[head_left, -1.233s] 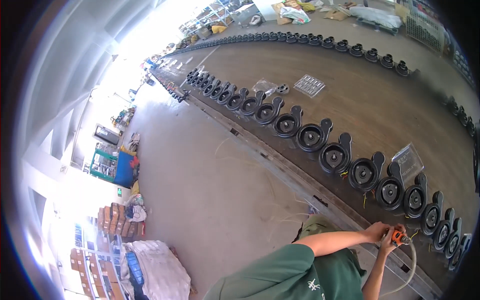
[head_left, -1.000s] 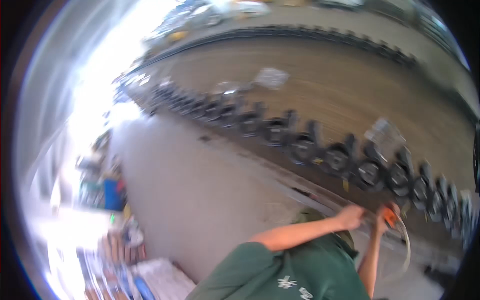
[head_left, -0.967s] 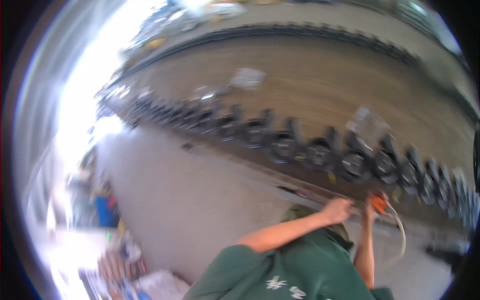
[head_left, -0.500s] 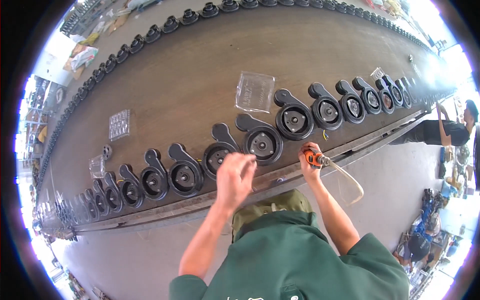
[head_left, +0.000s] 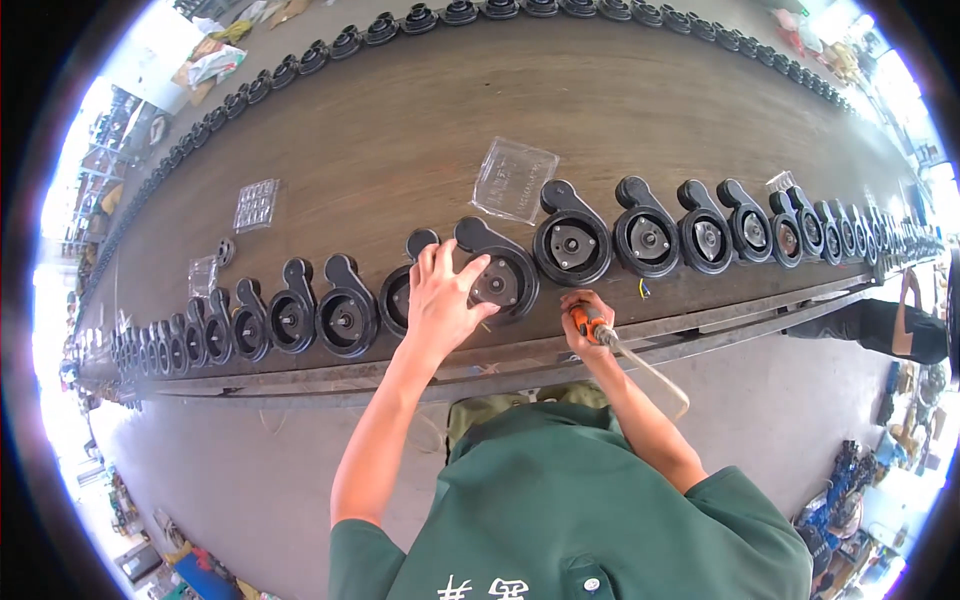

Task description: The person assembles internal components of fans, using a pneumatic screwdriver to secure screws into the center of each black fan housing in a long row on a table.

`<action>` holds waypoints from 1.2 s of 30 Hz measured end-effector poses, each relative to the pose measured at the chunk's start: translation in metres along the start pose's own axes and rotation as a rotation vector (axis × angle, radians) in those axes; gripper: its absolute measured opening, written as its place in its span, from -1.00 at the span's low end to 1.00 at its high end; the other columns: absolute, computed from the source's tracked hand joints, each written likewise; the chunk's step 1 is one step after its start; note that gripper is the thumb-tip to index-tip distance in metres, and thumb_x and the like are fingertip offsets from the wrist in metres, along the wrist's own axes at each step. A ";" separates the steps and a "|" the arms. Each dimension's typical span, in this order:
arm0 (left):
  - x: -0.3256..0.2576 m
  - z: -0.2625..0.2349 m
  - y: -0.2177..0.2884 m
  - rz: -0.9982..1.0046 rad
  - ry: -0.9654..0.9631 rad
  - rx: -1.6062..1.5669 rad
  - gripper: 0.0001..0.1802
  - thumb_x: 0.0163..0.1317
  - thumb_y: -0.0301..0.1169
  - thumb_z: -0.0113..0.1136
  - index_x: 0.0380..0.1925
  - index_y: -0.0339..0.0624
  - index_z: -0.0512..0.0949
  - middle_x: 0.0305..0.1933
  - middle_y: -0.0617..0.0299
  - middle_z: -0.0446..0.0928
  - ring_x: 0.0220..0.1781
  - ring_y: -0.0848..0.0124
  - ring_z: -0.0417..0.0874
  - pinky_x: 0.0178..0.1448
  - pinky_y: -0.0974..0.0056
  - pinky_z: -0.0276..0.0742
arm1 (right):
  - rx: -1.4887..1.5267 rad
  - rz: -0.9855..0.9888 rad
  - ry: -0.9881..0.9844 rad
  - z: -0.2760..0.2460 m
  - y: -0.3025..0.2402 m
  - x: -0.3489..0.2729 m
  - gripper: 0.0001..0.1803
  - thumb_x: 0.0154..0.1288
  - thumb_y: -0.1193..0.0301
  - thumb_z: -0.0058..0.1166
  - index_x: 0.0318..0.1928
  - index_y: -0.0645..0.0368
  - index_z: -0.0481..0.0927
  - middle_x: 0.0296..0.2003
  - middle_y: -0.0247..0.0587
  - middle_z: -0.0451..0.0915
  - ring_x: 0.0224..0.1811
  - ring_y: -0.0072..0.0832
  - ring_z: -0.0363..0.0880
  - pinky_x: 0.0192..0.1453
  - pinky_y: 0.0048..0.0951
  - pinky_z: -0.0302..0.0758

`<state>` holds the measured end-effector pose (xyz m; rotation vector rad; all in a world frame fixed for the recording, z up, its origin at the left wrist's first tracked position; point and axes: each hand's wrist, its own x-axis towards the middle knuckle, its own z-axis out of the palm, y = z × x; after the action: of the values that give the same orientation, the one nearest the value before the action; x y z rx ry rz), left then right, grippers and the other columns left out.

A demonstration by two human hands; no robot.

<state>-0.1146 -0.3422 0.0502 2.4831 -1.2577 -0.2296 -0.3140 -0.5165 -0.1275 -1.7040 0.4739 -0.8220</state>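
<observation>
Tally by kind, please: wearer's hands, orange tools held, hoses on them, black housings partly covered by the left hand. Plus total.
Wearer's hands: 2 (left hand, right hand)
Orange hand tool: 1
Pale hose: 1
Black housings partly covered by the left hand: 2
Total: 6

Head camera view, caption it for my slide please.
Left hand at one black housing in a long row; right hand holding an orange tool.
</observation>
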 end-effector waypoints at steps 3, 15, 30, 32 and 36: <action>0.003 -0.001 0.002 0.000 0.009 0.060 -0.23 -0.14 -0.14 0.68 0.20 0.08 0.69 0.46 -0.07 0.38 0.50 -0.06 0.30 0.52 -0.09 0.28 | 0.111 0.068 -0.137 -0.005 -0.038 0.003 -0.73 0.11 0.53 0.22 -0.12 0.19 0.61 -0.32 -0.22 0.74 -0.32 -0.54 0.69 -0.17 -0.45 0.63; 0.002 0.013 0.010 -0.078 0.012 0.091 -0.29 -0.15 -0.02 0.63 0.08 -0.01 0.76 0.15 0.05 0.58 0.35 -0.01 0.40 0.39 -0.05 0.36 | 0.534 -0.247 -0.134 0.037 -0.184 0.115 -0.74 0.32 0.63 0.07 0.01 0.29 0.53 0.06 0.01 0.62 0.06 -0.32 0.65 0.18 -0.30 0.60; 0.016 0.019 0.010 -0.060 -0.103 0.285 -0.51 -0.02 0.04 0.57 -0.24 -0.08 0.79 -0.14 0.18 0.68 0.15 0.18 0.56 0.21 -0.02 0.40 | 0.545 0.053 -0.153 0.080 -0.146 0.131 -0.80 0.22 0.69 0.09 -0.13 0.33 0.58 -0.32 -0.21 0.67 -0.43 -0.62 0.60 -0.33 -0.57 0.57; 0.016 0.020 0.010 -0.060 -0.099 0.291 -0.52 -0.03 0.04 0.57 -0.26 -0.09 0.79 -0.13 0.18 0.68 0.14 0.19 0.57 0.22 -0.02 0.40 | 0.598 0.065 -0.110 0.087 -0.156 0.138 -0.85 0.19 0.69 0.10 -0.22 0.32 0.58 -0.38 -0.26 0.65 -0.45 -0.63 0.60 -0.37 -0.59 0.55; 0.019 0.014 0.017 -0.107 -0.151 0.294 -0.55 -0.04 0.03 0.58 -0.33 -0.08 0.80 -0.12 0.18 0.68 0.15 0.21 0.59 0.24 -0.01 0.42 | 0.564 0.069 -0.110 0.093 -0.157 0.150 -0.91 0.16 0.70 0.11 -0.32 0.31 0.58 -0.43 -0.30 0.62 -0.47 -0.63 0.59 -0.39 -0.60 0.53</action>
<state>-0.1202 -0.3702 0.0438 2.8354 -1.2992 -0.2806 -0.1608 -0.5110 0.0522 -1.1949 0.1962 -0.7224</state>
